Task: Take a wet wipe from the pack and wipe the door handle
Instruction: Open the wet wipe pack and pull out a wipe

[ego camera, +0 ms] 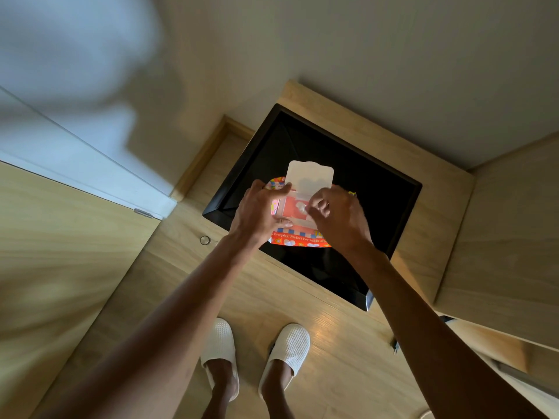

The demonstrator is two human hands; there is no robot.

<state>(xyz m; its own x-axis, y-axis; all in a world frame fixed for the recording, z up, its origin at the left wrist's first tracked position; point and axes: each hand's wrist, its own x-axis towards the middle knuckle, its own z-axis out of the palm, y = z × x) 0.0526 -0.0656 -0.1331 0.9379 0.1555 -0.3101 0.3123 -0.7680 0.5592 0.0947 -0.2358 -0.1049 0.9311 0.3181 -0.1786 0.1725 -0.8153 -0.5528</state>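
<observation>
Grips the pack [298, 240] in the left hand [260, 213]. Pinches the wipe [301, 207] at the open flap [308, 175] with the right hand [338, 216]. Seemingly leaves pulling it free and wiping the unseen door handle.

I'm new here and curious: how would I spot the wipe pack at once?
Find the big black rectangular panel framed by pale wood. Above its middle is the wipe pack, held by the left hand while the right hand pinches a wipe at its opening. It is the only brightly coloured thing there: red-orange with printed lettering and a white flap lifted open.
</observation>
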